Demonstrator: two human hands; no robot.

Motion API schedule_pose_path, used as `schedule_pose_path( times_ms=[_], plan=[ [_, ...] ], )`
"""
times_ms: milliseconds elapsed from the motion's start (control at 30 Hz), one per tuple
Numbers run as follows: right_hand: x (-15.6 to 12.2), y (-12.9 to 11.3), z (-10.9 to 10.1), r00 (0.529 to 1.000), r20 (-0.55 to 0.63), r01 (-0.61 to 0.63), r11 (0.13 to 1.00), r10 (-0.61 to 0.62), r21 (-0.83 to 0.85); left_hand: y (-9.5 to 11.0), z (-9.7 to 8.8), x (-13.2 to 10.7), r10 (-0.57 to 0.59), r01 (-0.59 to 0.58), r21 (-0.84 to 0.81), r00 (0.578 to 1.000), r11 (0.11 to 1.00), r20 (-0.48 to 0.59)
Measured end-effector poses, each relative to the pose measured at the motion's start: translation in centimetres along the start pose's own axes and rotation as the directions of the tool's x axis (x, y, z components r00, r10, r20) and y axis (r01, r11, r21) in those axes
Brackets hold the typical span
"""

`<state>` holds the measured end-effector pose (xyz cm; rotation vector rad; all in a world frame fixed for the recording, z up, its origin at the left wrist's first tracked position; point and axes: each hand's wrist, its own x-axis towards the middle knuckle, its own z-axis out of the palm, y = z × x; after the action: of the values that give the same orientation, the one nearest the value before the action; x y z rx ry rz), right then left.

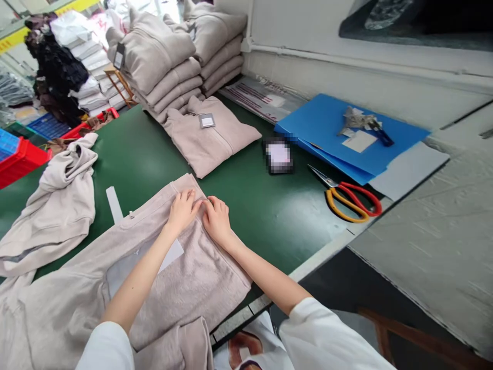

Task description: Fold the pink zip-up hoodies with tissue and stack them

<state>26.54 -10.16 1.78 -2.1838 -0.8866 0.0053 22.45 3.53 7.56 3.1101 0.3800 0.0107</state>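
Observation:
A beige zip hoodie (115, 277) lies spread on the green table (269, 216) in front of me. My left hand (182, 208) and my right hand (216, 218) sit side by side at its far hem edge, fingers curled and pinching the fabric near the zipper. A white card insert (169, 254) shows under the cloth below my left wrist. Another white strip (114, 204) pokes out past the hoodie's far edge.
A crumpled beige hoodie (63, 200) lies at left. One folded hoodie with a tag (210, 136) and stacks of folded ones (173, 56) stand beyond. Red-handled scissors (346, 198), a blurred dark device (278, 155) and blue sheets (339, 136) lie at right. Red crates (23, 162) sit far left.

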Motion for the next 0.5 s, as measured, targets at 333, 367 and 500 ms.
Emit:
schedule_pose_path(
  times_ms=[333, 367, 500],
  plan=[
    [0.4, 3.0, -0.3, 0.999, 0.027, 0.015, 0.995, -0.018, 0.096, -14.4, -3.7, -22.5, -0.589, 0.537, -0.256, 0.780, 0.804, -0.212],
    [1.2, 3.4, -0.5, 0.998, 0.056, 0.008, 0.994, -0.014, 0.105, -17.2, -4.5, -25.6, -0.704, 0.670, -0.216, 0.673, 0.710, -0.227],
    [5.5, 4.0, -0.4, 0.989, 0.151, -0.033, 0.984, 0.006, 0.175, -26.9, -7.2, -34.9, -0.959, 0.977, -0.114, 0.151, 0.182, -0.240]
  ],
)
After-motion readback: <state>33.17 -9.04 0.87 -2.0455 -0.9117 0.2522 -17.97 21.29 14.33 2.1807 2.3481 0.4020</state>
